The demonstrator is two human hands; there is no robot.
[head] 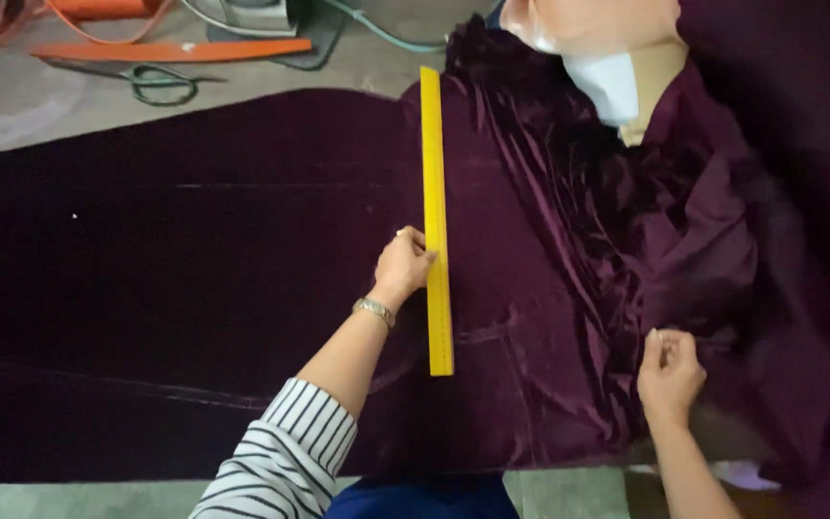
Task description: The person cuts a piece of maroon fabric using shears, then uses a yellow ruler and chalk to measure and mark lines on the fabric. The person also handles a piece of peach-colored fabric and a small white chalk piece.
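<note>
Yellow ruler [436, 221] runs lengthwise away from person; left hand [402, 265] grip flat, pressing its left edge. Right hand [668, 373] pinches maroon fabric [242, 250], well apart.

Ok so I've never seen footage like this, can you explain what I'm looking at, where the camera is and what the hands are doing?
There is no machine here: a person wears a camera on the head, looking down at their own bare hands. A large dark purple cloth is spread across a grey table. The left hand presses on a long yellow ruler lying on the cloth. The right hand pinches a bunched part of the cloth. At the far edge lie scissors and an orange strip.
</note>
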